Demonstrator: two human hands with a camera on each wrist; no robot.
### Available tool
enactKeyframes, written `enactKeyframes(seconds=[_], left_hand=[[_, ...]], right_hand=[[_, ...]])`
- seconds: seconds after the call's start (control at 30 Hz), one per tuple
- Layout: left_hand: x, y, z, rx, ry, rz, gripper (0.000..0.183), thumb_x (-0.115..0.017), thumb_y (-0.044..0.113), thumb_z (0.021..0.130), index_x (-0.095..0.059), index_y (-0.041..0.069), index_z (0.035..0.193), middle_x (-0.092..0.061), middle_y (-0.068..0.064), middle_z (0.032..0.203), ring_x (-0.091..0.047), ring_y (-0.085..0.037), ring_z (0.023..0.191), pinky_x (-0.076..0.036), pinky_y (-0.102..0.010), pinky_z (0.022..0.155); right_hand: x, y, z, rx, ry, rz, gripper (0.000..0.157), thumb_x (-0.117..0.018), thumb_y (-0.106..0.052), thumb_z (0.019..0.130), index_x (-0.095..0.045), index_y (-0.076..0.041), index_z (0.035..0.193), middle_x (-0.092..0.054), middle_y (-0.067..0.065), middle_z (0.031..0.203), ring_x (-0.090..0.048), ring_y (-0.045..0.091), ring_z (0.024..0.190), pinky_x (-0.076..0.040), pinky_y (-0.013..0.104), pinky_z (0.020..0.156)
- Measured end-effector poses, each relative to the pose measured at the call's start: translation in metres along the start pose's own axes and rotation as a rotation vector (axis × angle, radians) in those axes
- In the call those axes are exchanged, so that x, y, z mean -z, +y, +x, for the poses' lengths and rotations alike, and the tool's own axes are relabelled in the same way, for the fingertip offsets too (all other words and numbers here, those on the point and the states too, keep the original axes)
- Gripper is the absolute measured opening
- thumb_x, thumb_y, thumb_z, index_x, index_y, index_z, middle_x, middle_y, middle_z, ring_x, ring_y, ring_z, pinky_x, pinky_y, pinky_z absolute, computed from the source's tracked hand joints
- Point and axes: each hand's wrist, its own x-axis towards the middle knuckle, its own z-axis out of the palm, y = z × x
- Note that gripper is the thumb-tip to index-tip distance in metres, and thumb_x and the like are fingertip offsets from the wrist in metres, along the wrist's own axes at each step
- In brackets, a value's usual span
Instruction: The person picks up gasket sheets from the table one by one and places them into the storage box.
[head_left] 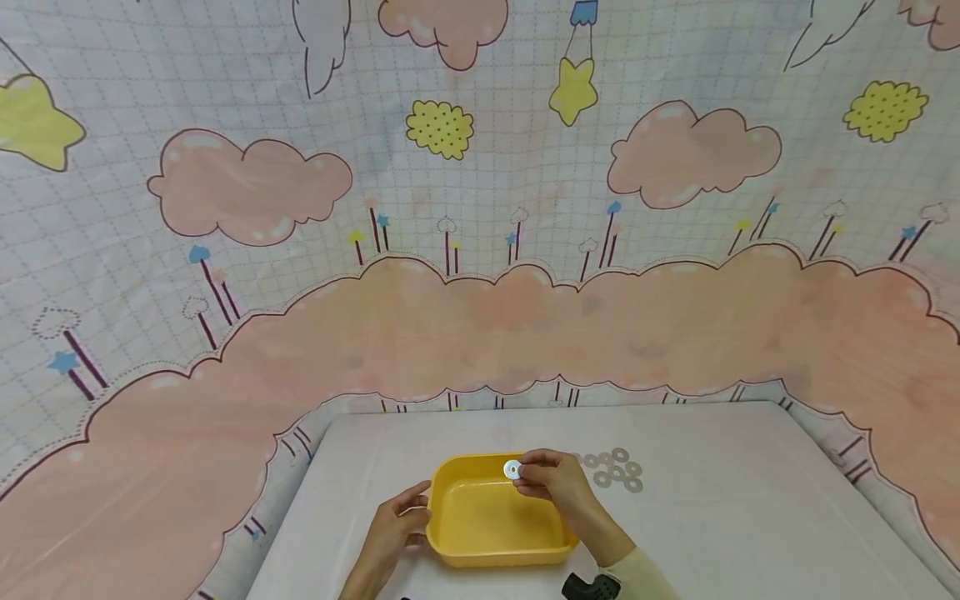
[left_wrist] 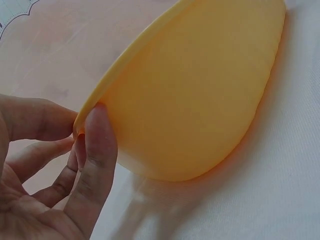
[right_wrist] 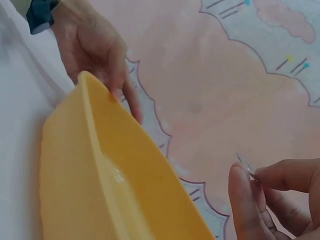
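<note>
Small, shiny, silvery-white flat ring [head_left: 512,470] pinched in right hand [head_left: 556,481], above yellow, rounded-rectangular, plastic-looking tub [head_left: 491,521].
Left hand [head_left: 395,523]: thumb and fingers pinch the rim at the tub's left end, presumably to steady a light vessel on the white, woven-looking table covering [head_left: 735,487]. Right hand: thumb and forefinger tips grip the ring, other fingers curled behind; right wrist view shows it nearly edge-on and clear of the tub. The edge pinch probably suits so thin a piece, leaving most of its face uncovered. Head view sets the ring against the tub's far wall, right of centre; height cannot be told. Loose grey flat rings [head_left: 611,477] lie beyond the tub's far right corner, some apparently touching, likely in easy right-hand reach.
</note>
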Motion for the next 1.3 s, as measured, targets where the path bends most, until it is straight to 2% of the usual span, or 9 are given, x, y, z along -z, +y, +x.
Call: enactKeyframes(seconds=[0.23,0.47,0.8,1.17,1.3], left_hand=[[-0.002,-0.001,-0.006,0.0,0.002,-0.005,0.059,-0.061,0.008,0.081,-0.045,0.006,0.137,-0.053,-0.012,0.111,-0.061,-0.016,0.08,-0.057,-0.031,0.066],[0.0,-0.001,-0.008,-0.004,-0.006,-0.01,0.059,-0.061,0.009,0.081,-0.045,0.006,0.137,-0.053,-0.013,0.112,-0.061,-0.017,0.081,-0.057,-0.032,0.066],[0.001,-0.002,-0.009,-0.021,-0.013,0.0,0.059,-0.061,0.01,0.082,-0.044,0.006,0.138,-0.054,-0.011,0.111,-0.059,-0.015,0.08,-0.056,-0.031,0.065],[0.001,0.007,-0.006,0.013,-0.014,-0.003,0.058,-0.061,0.009,0.083,-0.044,0.006,0.138,-0.053,-0.012,0.113,-0.058,-0.015,0.081,-0.056,-0.032,0.066],[0.001,0.017,-0.012,0.026,-0.036,-0.015,0.057,-0.059,0.006,0.084,-0.042,0.003,0.139,-0.051,-0.015,0.115,-0.058,-0.017,0.082,-0.055,-0.032,0.066]], right_hand=[[-0.01,0.013,0.001,-0.036,-0.032,0.035,0.034,-0.064,-0.007,0.084,-0.055,0.012,0.111,-0.066,0.009,0.09,-0.069,0.014,0.074,-0.058,0.028,0.072],[-0.021,0.02,0.004,-0.07,-0.014,0.017,0.032,-0.064,-0.008,0.085,-0.057,0.01,0.11,-0.066,0.012,0.094,-0.07,0.016,0.077,-0.058,0.031,0.074],[-0.036,0.034,0.012,-0.13,-0.007,0.052,0.031,-0.064,-0.006,0.084,-0.057,0.008,0.11,-0.067,0.013,0.096,-0.07,0.018,0.078,-0.058,0.029,0.073],[-0.043,0.039,0.022,-0.201,0.023,0.006,0.028,-0.061,-0.004,0.084,-0.058,0.008,0.109,-0.067,0.014,0.092,-0.069,0.016,0.071,-0.058,0.028,0.069],[-0.044,0.038,0.023,-0.211,0.015,0.013,0.027,-0.061,-0.004,0.084,-0.057,0.009,0.108,-0.067,0.014,0.091,-0.069,0.016,0.072,-0.058,0.028,0.069]])
